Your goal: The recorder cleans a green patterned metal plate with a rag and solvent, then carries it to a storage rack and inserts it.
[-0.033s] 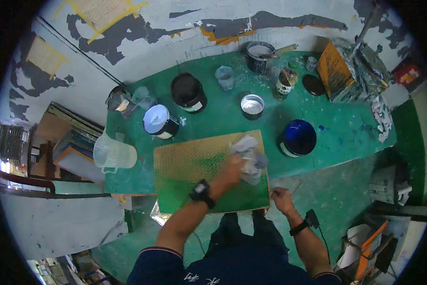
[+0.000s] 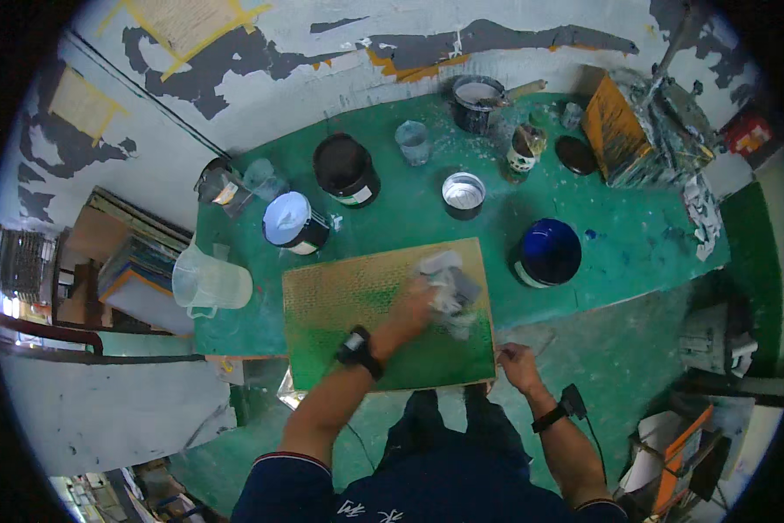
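My left hand (image 2: 412, 311) is closed around a crumpled white-and-grey cloth (image 2: 451, 295), pressed to the upper right part of a rectangular panel (image 2: 348, 305). The panel has a fine repeating pattern, gold at the far side and green at the near side. It lies at a slight tilt over the table's front edge, its near part jutting toward me. My right hand (image 2: 519, 367) is closed at the panel's right edge, near the lower corner, with the fingertips on the rim.
Beyond the panel, the green table (image 2: 392, 213) holds a dark tub (image 2: 346, 170), a pale-blue paint tub (image 2: 294, 222), a deep-blue paint tub (image 2: 549, 253), a silver tin (image 2: 463, 193) and a clear pitcher (image 2: 211, 279). A paint-smeared box (image 2: 645, 131) stands far right.
My left hand and the cloth have shifted slightly left across the panel, and the cloth's folds look different. My right hand and the panel stay in place.
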`<control>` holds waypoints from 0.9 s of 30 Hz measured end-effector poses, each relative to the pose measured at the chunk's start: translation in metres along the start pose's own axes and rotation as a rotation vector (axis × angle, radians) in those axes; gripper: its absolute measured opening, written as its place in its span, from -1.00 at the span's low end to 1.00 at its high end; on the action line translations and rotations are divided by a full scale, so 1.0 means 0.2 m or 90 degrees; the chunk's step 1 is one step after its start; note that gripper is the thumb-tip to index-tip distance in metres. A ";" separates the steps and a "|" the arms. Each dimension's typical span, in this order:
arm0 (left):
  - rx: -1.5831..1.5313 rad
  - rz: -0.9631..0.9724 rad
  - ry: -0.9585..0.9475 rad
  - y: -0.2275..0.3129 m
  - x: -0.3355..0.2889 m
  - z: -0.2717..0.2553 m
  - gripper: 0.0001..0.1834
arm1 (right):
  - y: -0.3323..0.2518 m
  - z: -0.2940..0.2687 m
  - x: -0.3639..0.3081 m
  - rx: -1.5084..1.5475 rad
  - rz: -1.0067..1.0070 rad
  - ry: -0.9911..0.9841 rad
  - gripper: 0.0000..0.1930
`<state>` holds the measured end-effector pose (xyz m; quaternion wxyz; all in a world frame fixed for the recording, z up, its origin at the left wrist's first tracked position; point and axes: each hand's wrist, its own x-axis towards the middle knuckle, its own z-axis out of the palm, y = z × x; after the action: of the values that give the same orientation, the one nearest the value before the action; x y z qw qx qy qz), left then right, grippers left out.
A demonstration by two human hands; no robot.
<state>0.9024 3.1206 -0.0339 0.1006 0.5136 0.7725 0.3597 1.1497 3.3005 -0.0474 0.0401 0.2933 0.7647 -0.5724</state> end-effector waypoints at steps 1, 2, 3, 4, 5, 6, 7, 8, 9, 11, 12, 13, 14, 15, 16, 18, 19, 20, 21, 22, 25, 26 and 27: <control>-0.028 -0.152 0.030 -0.06 0.01 -0.10 -0.60 | 0.01 0.01 0.00 -0.007 -0.006 -0.006 -0.77; -0.056 -0.302 0.062 -0.10 0.03 -0.19 -0.59 | 0.02 0.01 0.00 -0.004 -0.007 -0.008 -0.77; -0.086 -0.452 0.093 -0.13 0.04 -0.23 -0.55 | 0.03 0.01 0.01 -0.023 -0.030 0.008 -0.78; -0.085 -0.452 0.090 -0.13 0.02 -0.25 -0.55 | 0.03 0.01 0.01 -0.043 -0.053 0.026 -0.80; 0.110 -0.347 0.107 -0.12 0.02 -0.27 -0.52 | 0.07 0.02 0.01 -0.042 -0.051 0.027 -0.80; 0.300 -0.235 0.123 -0.10 0.01 -0.28 -0.50 | 0.10 0.04 0.02 -0.040 -0.065 0.040 -0.80; 0.263 -0.226 0.100 -0.06 0.05 -0.22 -0.47 | 0.13 0.04 0.03 -0.039 -0.079 0.052 -0.80; 0.238 -0.222 0.086 -0.01 0.11 -0.16 -0.45 | 0.11 0.05 0.07 -0.037 -0.089 0.044 -0.80; 0.179 -0.167 0.072 0.10 0.13 -0.06 -0.46 | 0.12 0.04 0.08 0.013 -0.033 0.001 -0.78; 0.168 -0.087 0.046 0.27 0.04 0.17 -0.44 | 0.06 0.03 0.07 0.061 0.011 -0.065 -0.76; 0.210 -0.057 0.029 0.28 -0.03 0.25 -0.41 | -0.01 0.01 0.06 0.022 0.007 -0.062 -0.76; 0.213 -0.062 0.029 0.28 -0.07 0.23 -0.41 | -0.04 0.00 0.05 -0.013 0.010 -0.050 -0.76; 0.167 -0.032 0.034 0.29 -0.09 0.18 -0.43 | -0.01 -0.01 0.05 -0.013 0.012 -0.048 -0.76; 0.126 -0.008 0.041 0.29 -0.13 0.12 -0.44 | 0.03 -0.02 0.04 0.006 0.019 -0.012 -0.77; 0.127 -0.011 0.041 0.23 -0.17 0.06 -0.44 | 0.07 -0.02 0.04 0.025 0.027 0.025 -0.78; 0.212 -0.119 0.054 0.02 -0.27 -0.09 -0.47 | 0.12 -0.01 0.06 0.048 0.014 0.012 -0.80; 0.217 -0.100 0.120 -0.22 -0.42 -0.17 -0.51 | 0.10 0.04 0.08 0.074 -0.012 -0.020 -0.80; 0.226 -0.082 0.186 -0.43 -0.57 -0.29 -0.55 | 0.02 0.09 0.09 0.079 -0.029 -0.049 -0.80; 0.117 -0.182 0.242 -0.38 -0.42 -0.38 -0.58 | 0.00 0.03 0.06 0.059 0.011 -0.002 -0.81; 0.020 -0.289 0.293 -0.28 -0.28 -0.50 -0.62 | -0.03 -0.01 0.04 0.046 0.043 0.033 -0.82; 0.433 -0.419 0.291 -0.36 -0.35 -0.66 -0.75 | -0.11 0.02 0.04 0.037 0.004 -0.008 -0.83; 0.251 -0.382 0.190 -0.30 -0.25 -0.63 -0.75 | -0.05 0.01 0.04 0.033 0.011 -0.002 -0.83; 0.079 -0.347 0.093 -0.19 -0.15 -0.57 -0.75 | 0.03 0.00 0.06 0.034 0.002 0.012 -0.83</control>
<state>0.8293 3.0346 0.0173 0.1060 0.2651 0.9076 0.3077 1.1440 3.3060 -0.0577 0.0261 0.3010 0.7491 -0.5895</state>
